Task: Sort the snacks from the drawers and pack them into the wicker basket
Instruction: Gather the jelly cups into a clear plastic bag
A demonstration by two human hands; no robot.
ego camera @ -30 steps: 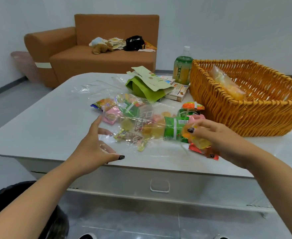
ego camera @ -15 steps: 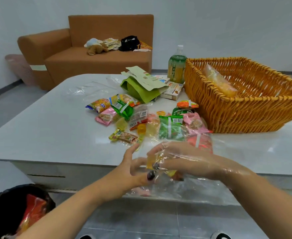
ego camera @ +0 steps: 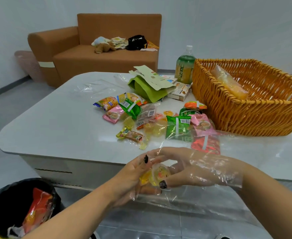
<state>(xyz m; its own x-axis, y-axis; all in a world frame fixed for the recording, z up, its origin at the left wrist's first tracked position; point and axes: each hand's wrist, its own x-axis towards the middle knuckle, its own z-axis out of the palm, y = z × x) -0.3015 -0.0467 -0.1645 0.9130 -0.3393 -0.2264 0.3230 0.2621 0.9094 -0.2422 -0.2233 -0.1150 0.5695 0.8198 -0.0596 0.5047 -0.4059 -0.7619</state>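
Snacks: a loose pile of small packets (ego camera: 152,118) lies on the white table (ego camera: 55,128) at the centre of the frame, just left of the wicker basket; green, pink, orange and yellow wrappers overlap one another.
Wicker basket: the orange wicker basket (ego camera: 255,118) stands at the right edge of the frame on the table, with one clear-wrapped yellow snack (ego camera: 229,83) leaning inside against its far-left wall.
Jelly cups: two small yellow jelly cups (ego camera: 155,175) sit between the two hands, in the lower centre of the frame, off the table's near edge.
Right hand: the right hand (ego camera: 190,169) is inside a clear plastic bag (ego camera: 210,185); its thumb and fingers curl round the jelly cups through the film.
Left hand: the left hand (ego camera: 135,176) meets the right one, fingers partly bent and touching the cups and the bag; whether it actually grips them I cannot tell.
Behind the pile: a torn green paper bag (ego camera: 147,85), a flat biscuit box (ego camera: 179,91) and a green drink bottle (ego camera: 184,66) just beside the basket.
Lower left: a black-lined bin (ego camera: 12,204) holding a red-orange wrapper.
Background: a brown sofa (ego camera: 93,56) with a soft toy and oddments, upper left.
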